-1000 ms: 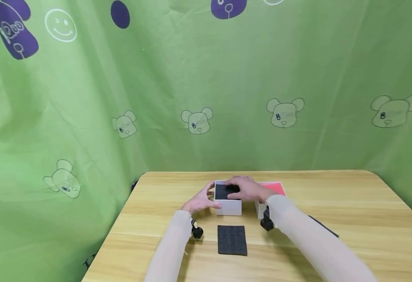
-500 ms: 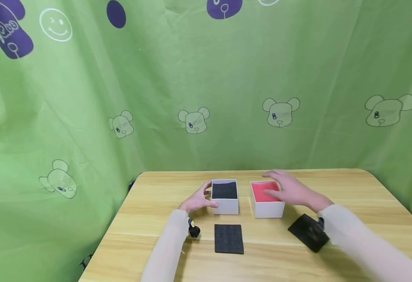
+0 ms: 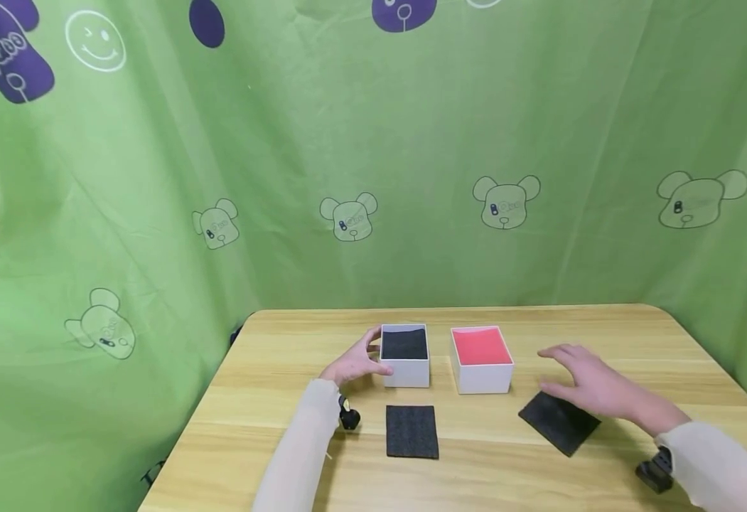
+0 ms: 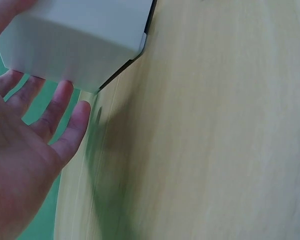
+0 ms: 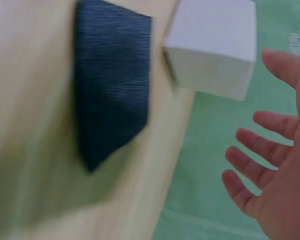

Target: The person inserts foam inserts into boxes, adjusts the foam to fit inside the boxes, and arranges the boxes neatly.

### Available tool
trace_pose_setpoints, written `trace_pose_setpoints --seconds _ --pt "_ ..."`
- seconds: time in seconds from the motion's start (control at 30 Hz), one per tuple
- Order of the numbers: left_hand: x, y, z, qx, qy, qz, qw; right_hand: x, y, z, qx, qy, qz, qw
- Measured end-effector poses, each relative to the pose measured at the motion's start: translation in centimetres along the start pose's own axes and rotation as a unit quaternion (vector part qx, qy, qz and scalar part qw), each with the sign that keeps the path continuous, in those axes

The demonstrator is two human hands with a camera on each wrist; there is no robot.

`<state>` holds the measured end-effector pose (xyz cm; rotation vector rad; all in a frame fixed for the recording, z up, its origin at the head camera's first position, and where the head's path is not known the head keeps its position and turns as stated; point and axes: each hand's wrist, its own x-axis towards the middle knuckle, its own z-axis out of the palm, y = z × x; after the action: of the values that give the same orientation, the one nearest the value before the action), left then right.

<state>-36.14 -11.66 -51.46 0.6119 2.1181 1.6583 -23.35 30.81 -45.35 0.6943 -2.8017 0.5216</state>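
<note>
Foam pad [image 3: 559, 422] lies tilted at the table's [image 3: 283, 455] 4 o'clock; right hand [image 3: 593, 387] hovers over it, fingers spread, holding nothing (reach posture). Second pad [image 3: 412, 431] at 6. Left hand [image 3: 355, 364] steadies black-lined box [image 3: 405, 355], fingers loose against its side; red-lined box [image 3: 481, 359] beside it.

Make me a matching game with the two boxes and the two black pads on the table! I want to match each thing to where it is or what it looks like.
Things:
1. left box
2. right box
3. straight pad
4. tilted pad

Clues:
A. red inside
B. partly under the right hand
C. touched by the left hand
D. lying alone in front of the left box

Pairs: 1-C, 2-A, 3-D, 4-B
</note>
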Motion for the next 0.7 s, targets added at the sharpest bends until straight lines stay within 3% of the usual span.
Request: trace_pose_setpoints --seconds 0.27,0.7 --pt "-0.1 0.0 -0.1 -0.004 0.006 0.0 1.0 -1.9 0.5 2.2 -0.029 -0.066 0.035 0.997" --pt "0.0 -0.1 0.1 0.004 0.013 -0.002 0.9999 -3.4 1.0 4.9 -0.051 -0.067 0.038 0.996"
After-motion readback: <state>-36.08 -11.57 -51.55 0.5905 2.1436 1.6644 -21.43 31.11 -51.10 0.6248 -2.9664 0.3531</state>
